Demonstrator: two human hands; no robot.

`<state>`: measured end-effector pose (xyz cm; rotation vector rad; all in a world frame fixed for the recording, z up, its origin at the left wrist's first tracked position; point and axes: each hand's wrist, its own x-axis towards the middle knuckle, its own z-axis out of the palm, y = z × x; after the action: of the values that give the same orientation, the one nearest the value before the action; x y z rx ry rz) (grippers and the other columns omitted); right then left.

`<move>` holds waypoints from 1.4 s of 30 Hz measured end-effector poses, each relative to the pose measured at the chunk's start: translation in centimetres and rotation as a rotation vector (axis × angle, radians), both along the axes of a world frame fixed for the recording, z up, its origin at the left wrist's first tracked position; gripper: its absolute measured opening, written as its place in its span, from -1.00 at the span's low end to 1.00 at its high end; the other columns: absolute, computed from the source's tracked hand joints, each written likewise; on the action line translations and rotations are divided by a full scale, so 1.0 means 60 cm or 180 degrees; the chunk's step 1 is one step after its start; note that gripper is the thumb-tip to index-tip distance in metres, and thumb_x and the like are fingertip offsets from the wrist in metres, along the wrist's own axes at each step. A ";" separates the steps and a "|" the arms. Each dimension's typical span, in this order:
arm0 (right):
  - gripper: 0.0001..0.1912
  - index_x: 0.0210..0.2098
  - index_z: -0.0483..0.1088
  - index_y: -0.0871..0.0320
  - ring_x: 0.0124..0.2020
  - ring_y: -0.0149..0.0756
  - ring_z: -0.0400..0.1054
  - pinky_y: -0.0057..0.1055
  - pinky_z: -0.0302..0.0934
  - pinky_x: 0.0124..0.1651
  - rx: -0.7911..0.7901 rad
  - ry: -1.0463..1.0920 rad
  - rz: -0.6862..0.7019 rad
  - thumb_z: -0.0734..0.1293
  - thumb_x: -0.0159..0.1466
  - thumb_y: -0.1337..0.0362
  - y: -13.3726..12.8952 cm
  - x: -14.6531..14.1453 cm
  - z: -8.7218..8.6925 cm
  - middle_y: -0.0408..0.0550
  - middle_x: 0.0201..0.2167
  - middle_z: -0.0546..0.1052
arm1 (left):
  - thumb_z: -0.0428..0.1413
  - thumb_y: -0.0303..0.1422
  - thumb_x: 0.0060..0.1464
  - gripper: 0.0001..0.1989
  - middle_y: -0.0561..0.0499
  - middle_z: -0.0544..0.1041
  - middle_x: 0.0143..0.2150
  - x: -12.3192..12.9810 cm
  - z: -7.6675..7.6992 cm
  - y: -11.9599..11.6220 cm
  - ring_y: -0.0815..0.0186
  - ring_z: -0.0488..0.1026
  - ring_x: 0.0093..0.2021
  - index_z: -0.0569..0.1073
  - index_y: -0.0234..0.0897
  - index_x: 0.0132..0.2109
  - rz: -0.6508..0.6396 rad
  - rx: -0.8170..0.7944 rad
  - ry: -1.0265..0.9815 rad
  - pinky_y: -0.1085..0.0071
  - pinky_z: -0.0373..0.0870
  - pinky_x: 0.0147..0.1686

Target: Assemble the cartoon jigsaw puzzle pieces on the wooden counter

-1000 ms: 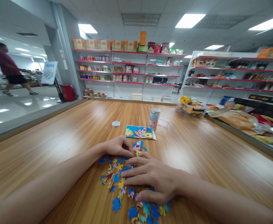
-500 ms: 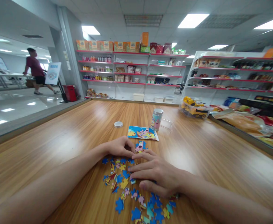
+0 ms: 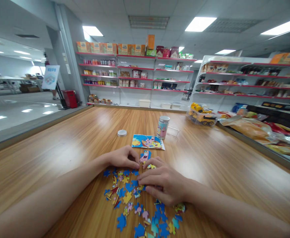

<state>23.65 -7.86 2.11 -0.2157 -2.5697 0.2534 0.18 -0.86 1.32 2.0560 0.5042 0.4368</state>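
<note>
Loose jigsaw pieces [image 3: 127,197] in blue, yellow and pink lie scattered on the wooden table [image 3: 85,198]. Just beyond them is a small joined patch [image 3: 145,156] with a pink figure. My left hand [image 3: 126,157] rests at its near left side, thumb and fingertips pressed together; whatever is between them is hidden. My right hand [image 3: 166,180] lies palm down over pieces at the right, fingers spread, fingertips on or near the pieces. Behind the patch lies a picture card [image 3: 147,141] showing cartoon figures. A printed tin [image 3: 163,127] stands at the card's right back corner.
A silver lid [image 3: 122,133] lies left of the card, and a clear stand [image 3: 172,131] is right of the tin. At the back right sits a box of yellow toy trucks [image 3: 201,115]. Packaged goods [image 3: 251,129] lie beyond the right edge. Stocked shelves stand behind.
My right hand has drawn slightly nearer, uncovering yellow pieces by the patch. My left hand stays pinched beside it. The view has shifted a little, and the walking person is now mostly behind the sign.
</note>
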 end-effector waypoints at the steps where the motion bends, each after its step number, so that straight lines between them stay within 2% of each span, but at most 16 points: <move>1: -0.76 -0.11 0.48 0.20 0.04 -0.18 0.29 -0.12 0.07 0.21 0.0008 0.0006 0.0026 0.25 0.26 0.41 0.000 0.000 0.000 -0.07 -0.17 0.60 | 0.24 -0.23 0.11 -0.73 -0.04 0.57 -0.40 0.000 0.000 0.000 0.34 0.44 -0.40 0.59 -0.42 -0.31 0.0001 -0.0002 0.0004 0.50 0.35 -0.35; 7: -0.72 -0.03 0.47 0.19 0.17 -0.13 0.18 -0.08 0.02 0.25 0.0023 -0.0172 -0.0158 0.24 0.30 0.36 -0.004 0.001 -0.001 -0.02 -0.02 0.55 | 0.23 -0.24 0.12 -0.74 -0.04 0.56 -0.41 -0.001 -0.004 0.002 0.35 0.43 -0.40 0.59 -0.42 -0.32 0.0042 0.0002 0.0000 0.51 0.34 -0.36; 14: -0.73 -0.02 0.45 0.18 0.14 -0.19 0.22 -0.10 -0.05 0.28 -0.0023 -0.0375 -0.0029 0.23 0.33 0.32 -0.005 -0.002 -0.001 -0.02 -0.05 0.56 | 0.23 -0.23 0.12 -0.73 -0.06 0.57 -0.38 -0.002 -0.008 0.003 0.34 0.45 -0.38 0.59 -0.42 -0.32 0.0099 0.0046 -0.0030 0.51 0.35 -0.34; 18: -0.74 -0.05 0.46 0.18 0.13 -0.18 0.24 -0.10 -0.02 0.26 -0.0067 -0.0256 -0.0016 0.23 0.32 0.34 -0.004 -0.002 0.000 0.00 -0.07 0.57 | 0.23 -0.23 0.11 -0.72 -0.07 0.58 -0.38 -0.001 -0.004 0.001 0.33 0.46 -0.37 0.59 -0.42 -0.31 0.0100 0.0041 -0.0020 0.49 0.36 -0.32; 23: -0.72 -0.07 0.47 0.16 0.11 -0.16 0.25 -0.08 0.07 0.21 -0.0179 -0.0047 -0.0047 0.25 0.25 0.42 -0.001 0.000 0.000 -0.02 -0.15 0.59 | 0.23 -0.23 0.10 -0.72 -0.06 0.56 -0.39 0.000 -0.003 0.000 0.34 0.43 -0.39 0.58 -0.43 -0.33 0.0100 0.0037 -0.0020 0.49 0.34 -0.34; 27: -0.61 -0.13 0.51 0.18 -0.05 -0.15 0.34 -0.11 0.21 0.02 -0.0186 0.0433 -0.0195 0.21 0.11 0.51 0.003 0.005 -0.004 0.00 -0.34 0.55 | 0.24 -0.24 0.09 -0.73 -0.03 0.54 -0.42 -0.001 -0.004 0.001 0.37 0.39 -0.42 0.58 -0.43 -0.33 0.0145 0.0042 0.0013 0.51 0.30 -0.39; 30: -0.53 -0.15 0.54 0.15 -0.12 -0.16 0.34 -0.15 0.25 -0.07 -0.0285 0.0383 -0.0166 0.19 0.01 0.53 0.003 0.006 -0.005 -0.01 -0.39 0.48 | 0.24 -0.23 0.09 -0.73 -0.03 0.53 -0.43 -0.001 -0.004 0.001 0.37 0.38 -0.43 0.58 -0.42 -0.33 0.0159 0.0041 0.0043 0.52 0.29 -0.41; 32: -0.51 -0.16 0.55 0.14 -0.15 -0.19 0.35 -0.19 0.27 -0.09 -0.0507 0.0414 -0.0087 0.19 -0.01 0.53 0.003 0.005 -0.005 0.00 -0.36 0.48 | 0.24 -0.22 0.09 -0.72 -0.03 0.53 -0.42 -0.002 -0.004 0.001 0.37 0.39 -0.42 0.58 -0.42 -0.33 0.0156 0.0037 0.0060 0.51 0.30 -0.40; 34: -0.54 -0.19 0.56 0.15 -0.21 -0.23 0.37 -0.26 0.29 -0.14 -0.0946 0.0593 -0.0127 0.18 0.01 0.53 0.006 0.007 -0.005 -0.01 -0.35 0.51 | 0.23 -0.22 0.10 -0.73 -0.04 0.54 -0.41 -0.003 -0.004 0.001 0.36 0.39 -0.41 0.59 -0.42 -0.32 0.0161 0.0042 0.0083 0.51 0.30 -0.40; 37: -0.69 -0.21 0.53 0.20 -0.41 -0.34 0.38 -0.41 0.28 -0.32 -0.2154 0.0663 -0.0374 0.23 0.11 0.45 0.024 0.016 -0.006 -0.07 -0.44 0.54 | 0.23 -0.22 0.11 -0.73 -0.04 0.54 -0.40 -0.003 -0.003 0.000 0.36 0.40 -0.41 0.60 -0.41 -0.31 0.0177 0.0054 0.0116 0.51 0.29 -0.41; 39: -0.78 -0.22 0.51 0.25 -0.56 -0.44 0.30 -0.52 0.17 -0.48 -0.2999 0.0327 -0.0433 0.32 0.15 0.33 0.041 0.028 -0.004 -0.14 -0.55 0.49 | 0.23 -0.21 0.10 -0.72 -0.04 0.53 -0.41 -0.003 -0.002 -0.001 0.36 0.39 -0.42 0.59 -0.41 -0.31 0.0186 0.0049 0.0125 0.51 0.28 -0.41; 42: -0.74 -0.33 0.49 0.28 -0.63 -0.53 0.18 -0.60 0.04 -0.56 -0.3497 -0.0341 -0.0356 0.45 0.08 0.19 0.066 0.045 0.004 -0.23 -0.62 0.40 | 0.23 -0.21 0.10 -0.71 -0.03 0.52 -0.43 -0.002 -0.002 -0.002 0.37 0.38 -0.43 0.59 -0.41 -0.32 0.0172 0.0055 0.0126 0.52 0.28 -0.42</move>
<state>26.36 -3.93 2.32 -0.7641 -2.2227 1.6107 0.05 -0.97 1.22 2.0747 0.5828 0.4346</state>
